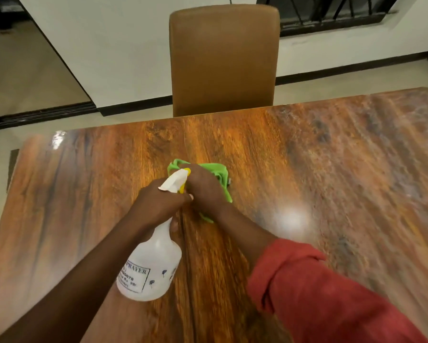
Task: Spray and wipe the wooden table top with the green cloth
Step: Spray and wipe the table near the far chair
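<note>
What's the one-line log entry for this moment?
left hand: grips spray bottle | right hand: holds green cloth on wooden table top

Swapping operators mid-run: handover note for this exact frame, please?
Left hand grips the spray bottle at its neck, above the table top.
Right hand holds the bunched green cloth down mid-table, beside the nozzle.
Done: unclear; no wet or wiped patch can be told from the glossy wood.
Left: probably spray and wipe the whole top.

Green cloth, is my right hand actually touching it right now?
Touching. The head view shows the right hand gripping the green cloth, with green folds sticking out beyond the knuckles and under the wrist.
</note>
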Demonstrator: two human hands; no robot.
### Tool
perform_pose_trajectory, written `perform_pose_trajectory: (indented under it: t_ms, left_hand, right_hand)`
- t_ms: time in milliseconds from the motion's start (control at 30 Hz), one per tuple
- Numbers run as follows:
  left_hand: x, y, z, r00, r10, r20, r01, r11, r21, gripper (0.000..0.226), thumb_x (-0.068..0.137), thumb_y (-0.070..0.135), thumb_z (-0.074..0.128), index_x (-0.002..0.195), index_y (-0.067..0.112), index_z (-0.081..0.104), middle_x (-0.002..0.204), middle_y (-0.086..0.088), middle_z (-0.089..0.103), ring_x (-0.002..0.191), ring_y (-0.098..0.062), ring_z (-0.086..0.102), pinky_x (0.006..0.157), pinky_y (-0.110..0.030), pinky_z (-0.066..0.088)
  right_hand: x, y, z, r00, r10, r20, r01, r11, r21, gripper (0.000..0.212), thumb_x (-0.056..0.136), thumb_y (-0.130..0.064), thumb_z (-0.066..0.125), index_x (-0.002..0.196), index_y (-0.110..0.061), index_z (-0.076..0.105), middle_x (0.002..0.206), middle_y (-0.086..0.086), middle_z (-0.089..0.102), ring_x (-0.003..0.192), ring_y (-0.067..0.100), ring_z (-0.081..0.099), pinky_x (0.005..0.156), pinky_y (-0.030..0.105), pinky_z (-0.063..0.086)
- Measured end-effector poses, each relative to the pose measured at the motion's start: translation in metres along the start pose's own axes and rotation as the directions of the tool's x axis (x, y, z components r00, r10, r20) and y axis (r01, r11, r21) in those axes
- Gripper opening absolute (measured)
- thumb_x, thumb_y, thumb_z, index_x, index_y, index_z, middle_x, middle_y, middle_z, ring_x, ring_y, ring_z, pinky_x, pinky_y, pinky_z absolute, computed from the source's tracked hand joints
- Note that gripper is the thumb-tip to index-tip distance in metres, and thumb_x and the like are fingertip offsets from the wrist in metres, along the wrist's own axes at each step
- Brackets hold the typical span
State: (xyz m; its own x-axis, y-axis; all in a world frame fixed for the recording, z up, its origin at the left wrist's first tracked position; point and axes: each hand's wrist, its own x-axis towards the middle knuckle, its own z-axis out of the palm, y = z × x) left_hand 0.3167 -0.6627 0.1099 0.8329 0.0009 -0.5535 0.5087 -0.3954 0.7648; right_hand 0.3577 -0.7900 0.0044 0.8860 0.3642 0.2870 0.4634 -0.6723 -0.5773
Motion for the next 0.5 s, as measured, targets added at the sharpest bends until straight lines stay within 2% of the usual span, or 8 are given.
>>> perform_pose_trajectory:
  t_ms: [67,133,233,300,367,433,467,500]
  left_hand:
    - [-0.011,0.000,-0.001,1.000,0.000,0.022,0.000,1.000,-0.001,0.037,0.069,0.025,0.073,0.105,0.029,0.066,0.058,-0.002,0.063,0.050,-0.025,0.054,0.055,-0.036,0.046]
    - [-0.027,-0.003,-0.005,0.999,0.005,0.049,-0.005,1.000,-0.015,0.046,0.080,0.015,0.071,0.116,0.040,0.058,0.058,0.003,0.062,0.046,-0.025,0.052,0.051,-0.032,0.045]
    - [-0.052,-0.021,-0.010,0.997,-0.005,0.077,0.004,1.000,0.008,0.054,0.083,0.016,0.069,0.128,0.041,0.054,0.084,0.000,0.062,0.044,-0.020,0.052,0.049,-0.029,0.045]
    - [-0.069,-0.041,-0.012,0.996,-0.017,0.082,0.015,1.000,0.020,0.057,0.082,0.019,0.071,0.133,0.038,0.053,0.089,-0.001,0.062,0.047,-0.019,0.053,0.052,-0.030,0.046]
    - [-0.086,-0.060,-0.013,0.996,-0.031,0.084,0.030,0.999,0.014,0.059,0.080,0.020,0.073,0.133,0.035,0.054,0.082,-0.009,0.062,0.051,-0.022,0.055,0.055,-0.032,0.045]
    - [-0.107,-0.077,-0.014,0.995,-0.009,0.102,0.007,1.000,0.019,0.056,0.078,0.021,0.075,0.130,0.035,0.057,0.099,-0.020,0.066,0.065,-0.031,0.065,0.057,-0.031,0.046]
    - [-0.118,-0.084,-0.016,0.994,0.000,0.107,-0.002,1.000,0.023,0.054,0.078,0.021,0.075,0.128,0.034,0.059,0.108,-0.018,0.066,0.075,-0.034,0.068,0.058,-0.030,0.046]
    - [-0.128,-0.090,-0.018,0.993,0.012,0.113,-0.014,1.000,0.018,0.051,0.078,0.020,0.075,0.125,0.033,0.061,0.107,-0.017,0.067,0.076,-0.032,0.069,0.059,-0.029,0.046]
  right_hand:
    - [-0.036,0.003,-0.016,0.996,0.091,0.005,-0.091,0.995,-0.051,0.042,0.072,-0.017,0.063,0.114,-0.013,0.068,0.121,0.011,0.064,0.109,0.029,0.061,0.090,0.036,0.049]
    - [-0.053,0.024,-0.041,0.957,0.276,-0.092,-0.286,0.950,-0.128,0.053,0.072,-0.010,0.067,0.124,-0.019,0.063,0.132,0.008,0.058,0.119,0.027,0.055,0.095,0.035,0.044]
    - [-0.059,0.047,-0.068,0.872,0.439,-0.215,-0.473,0.869,-0.146,0.055,0.073,-0.008,0.061,0.127,-0.016,0.061,0.134,0.013,0.055,0.122,0.030,0.052,0.097,0.038,0.043]
    - [-0.076,0.022,-0.054,0.868,0.454,-0.203,-0.483,0.866,-0.132,0.054,0.073,-0.006,0.061,0.126,-0.014,0.062,0.133,0.016,0.056,0.121,0.032,0.052,0.097,0.039,0.042]
    - [-0.107,-0.024,-0.026,0.895,0.421,-0.147,-0.439,0.890,-0.127,0.052,0.073,-0.004,0.062,0.124,-0.012,0.063,0.130,0.017,0.058,0.117,0.034,0.055,0.096,0.039,0.043]
    - [-0.146,-0.068,-0.002,0.930,0.347,-0.125,-0.361,0.925,-0.117,0.045,0.075,-0.008,0.064,0.120,-0.010,0.065,0.125,0.016,0.061,0.111,0.033,0.059,0.093,0.040,0.046]
    - [-0.163,-0.088,0.005,0.934,0.332,-0.128,-0.344,0.935,-0.086,0.043,0.074,-0.013,0.066,0.117,-0.011,0.066,0.122,0.015,0.062,0.107,0.033,0.061,0.090,0.040,0.048]
    - [-0.178,-0.108,0.014,0.934,0.336,-0.117,-0.343,0.939,-0.040,0.044,0.071,-0.013,0.069,0.115,-0.011,0.067,0.121,0.014,0.063,0.106,0.032,0.061,0.089,0.038,0.049]
